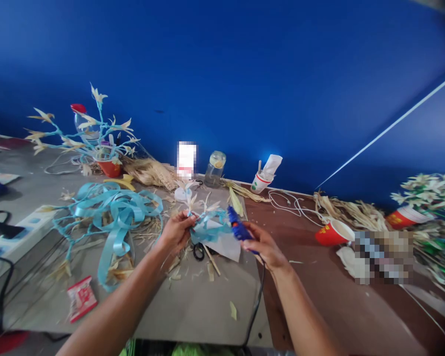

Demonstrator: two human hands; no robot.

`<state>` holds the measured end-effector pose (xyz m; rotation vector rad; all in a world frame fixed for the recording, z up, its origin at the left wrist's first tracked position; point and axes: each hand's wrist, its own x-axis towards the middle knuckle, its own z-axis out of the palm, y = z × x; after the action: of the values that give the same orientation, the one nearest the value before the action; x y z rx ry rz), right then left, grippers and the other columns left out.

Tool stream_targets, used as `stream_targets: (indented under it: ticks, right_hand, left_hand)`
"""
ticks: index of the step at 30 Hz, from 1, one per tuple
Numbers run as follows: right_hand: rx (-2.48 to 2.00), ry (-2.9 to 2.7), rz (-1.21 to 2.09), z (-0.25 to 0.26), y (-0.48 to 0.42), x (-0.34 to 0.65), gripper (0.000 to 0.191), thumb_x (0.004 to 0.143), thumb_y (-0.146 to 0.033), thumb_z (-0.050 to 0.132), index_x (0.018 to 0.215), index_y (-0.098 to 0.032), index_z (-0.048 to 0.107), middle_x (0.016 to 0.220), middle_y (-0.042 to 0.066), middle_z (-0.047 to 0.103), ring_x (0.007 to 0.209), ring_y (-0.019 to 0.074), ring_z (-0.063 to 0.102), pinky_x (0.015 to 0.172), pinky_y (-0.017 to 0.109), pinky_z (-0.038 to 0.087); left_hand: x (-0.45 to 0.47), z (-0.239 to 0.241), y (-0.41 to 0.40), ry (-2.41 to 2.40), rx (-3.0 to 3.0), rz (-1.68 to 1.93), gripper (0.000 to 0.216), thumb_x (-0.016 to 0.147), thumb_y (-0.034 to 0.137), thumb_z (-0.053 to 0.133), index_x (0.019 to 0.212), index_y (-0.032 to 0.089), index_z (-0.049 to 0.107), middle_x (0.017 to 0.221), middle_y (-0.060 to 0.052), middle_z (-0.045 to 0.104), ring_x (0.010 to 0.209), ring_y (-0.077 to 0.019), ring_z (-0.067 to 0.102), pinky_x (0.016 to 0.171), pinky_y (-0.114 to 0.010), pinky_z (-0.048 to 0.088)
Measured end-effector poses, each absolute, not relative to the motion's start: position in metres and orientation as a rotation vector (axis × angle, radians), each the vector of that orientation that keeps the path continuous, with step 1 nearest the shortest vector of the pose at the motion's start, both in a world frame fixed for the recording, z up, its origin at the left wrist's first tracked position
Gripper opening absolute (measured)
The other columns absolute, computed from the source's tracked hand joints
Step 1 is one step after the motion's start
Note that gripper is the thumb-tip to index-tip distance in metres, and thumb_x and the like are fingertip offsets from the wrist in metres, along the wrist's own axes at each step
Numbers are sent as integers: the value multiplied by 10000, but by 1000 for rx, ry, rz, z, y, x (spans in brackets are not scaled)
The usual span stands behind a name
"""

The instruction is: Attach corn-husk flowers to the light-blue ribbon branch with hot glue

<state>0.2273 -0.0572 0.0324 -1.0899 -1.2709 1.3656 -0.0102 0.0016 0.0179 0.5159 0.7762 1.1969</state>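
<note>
My left hand (178,230) pinches the stem of a pale corn-husk flower (191,203) near the middle of the table. My right hand (262,244) is closed round a blue hot glue gun (238,226), its black cord running down over the table's front edge. Between the two hands lies crumpled light-blue ribbon (212,223), partly over a white sheet of paper (226,247). The glue gun's tip is close to this ribbon; whether they touch I cannot tell. A large heap of blue ribbon (114,205) lies left of my left hand.
A red pot (109,168) bears blue-wrapped branches with husk flowers at back left. On the left stands a white power strip (22,237); a red packet (82,298) lies nearer me. A glass jar (215,170), a white cup (261,182) and a tipped red cup (333,232) stand behind and right.
</note>
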Motion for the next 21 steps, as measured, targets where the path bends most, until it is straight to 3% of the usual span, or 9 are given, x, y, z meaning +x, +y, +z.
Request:
stream_targets:
  ticks: [3,8,12,17,21]
  right_hand:
    - [-856,-957,1423,36,-53,246,308,652,-269,649,951,-195,635,940,58,600,545,85,398,512,248,375]
    - [-645,-816,1454,42,-51,247,314,647,-369,636,906,-193,651,971,57,562,510,66,281,462,235,316]
    - [-632,-861,1508,39,-51,231,362,645,-427,620,914,-189,655,947,57,569,515,68,304,474,237,302]
    - [-810,-1013,1520,29,-53,213,346,671,-401,591,941,-190,639,866,63,602,525,93,375,515,261,322]
    - [-885,-1067,1516,23,-56,197,402,686,-462,557,959,-176,628,719,46,584,510,111,379,519,274,335]
  left_hand:
    - [-16,17,6,830,482,1252,306,452,159,828,592,131,557,556,3,624,467,-75,538,455,-174,429]
    - [-13,15,3,882,487,1271,324,438,150,835,590,132,550,569,9,633,488,-58,544,495,-152,446]
    - [-8,18,-2,822,512,1299,297,494,167,824,641,137,568,645,4,655,559,-67,579,579,-174,486]
    - [-8,31,-7,560,468,1369,245,582,151,784,653,160,549,678,49,634,545,-49,548,852,-373,507]
    - [-7,36,-12,514,489,1279,262,557,190,806,678,160,576,674,45,609,536,-51,520,834,-378,499]
